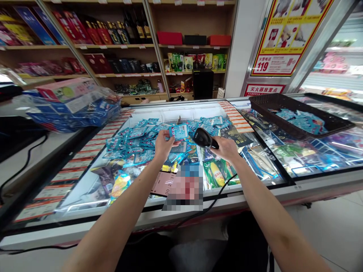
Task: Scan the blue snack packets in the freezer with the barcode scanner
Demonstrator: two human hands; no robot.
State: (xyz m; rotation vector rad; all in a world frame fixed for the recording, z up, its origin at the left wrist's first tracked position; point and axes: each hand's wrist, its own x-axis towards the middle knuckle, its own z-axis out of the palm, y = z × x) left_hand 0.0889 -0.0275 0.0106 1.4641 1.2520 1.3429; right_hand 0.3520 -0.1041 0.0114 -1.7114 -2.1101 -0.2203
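Pinched in my left hand (164,142) is a small light-blue packet (179,132), held up over the freezer's glass top. My right hand (225,147) is wrapped round the handle of a black barcode scanner (203,138), whose head points left toward that packet, a short gap away. Many like packets lie in a loose pile (136,138) on the glass, behind and to the left of my hands. A dark packet or card (236,136) lies just beyond my right hand. Nearer me on the glass is a phone (164,183) with a pink screen, partly blurred out.
A brown tray (266,107) holding more blue packets stands on the right. Plastic-wrapped boxes (76,105) are stacked at left. The scanner's black cable (215,198) hangs over the freezer's front edge. Stocked shelves (119,45) line the back wall.
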